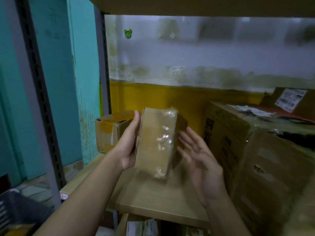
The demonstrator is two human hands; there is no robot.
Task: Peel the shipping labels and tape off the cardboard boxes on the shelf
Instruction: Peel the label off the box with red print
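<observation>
Tan board of the shelf (pixel 153 198) runs across the near middle. Under its front edge sit lower cartons (pixel 141 227) with white labels, blurred. Near left on the floor there is a dark slatted crate (pixel 20 208).

Two bare forearms reach in from the near side. Left hand (pixel 129 147) grips the small box (pixel 153 142) along its left side, thumb up the edge, fingers hidden behind it. Small box is mid-scene, tilted, long face toward the person, lower end just over the board; cannot tell if it touches. Clear tape (pixel 164 138), wrinkled and shiny, runs down its right half. Right hand (pixel 199 160) is just right of the box, palm toward it, fingers straight and spread wide, holding nothing. It is motion-blurred, so contact with the box is unclear.

Behind the left hand, far left on the shelf, stands an open box (pixel 110 130) with brown tape, partly blocked by the hand and the small box. Big cartons (pixel 255 150) fill the right side, close beside the right hand. A torn label (pixel 252 109) lies on top of them. Farther right, a tilted box carries a white shipping label (pixel 291 99).

Grey slotted upright (pixel 42 99) stands at left, with a teal wall (pixel 81 65) beyond it. Back wall (pixel 187 53) is stained white over a yellow band (pixel 170 97), with a small green clip (pixel 127 33) up high. The underside of an upper shelf (pixel 187 5) runs along the top.
</observation>
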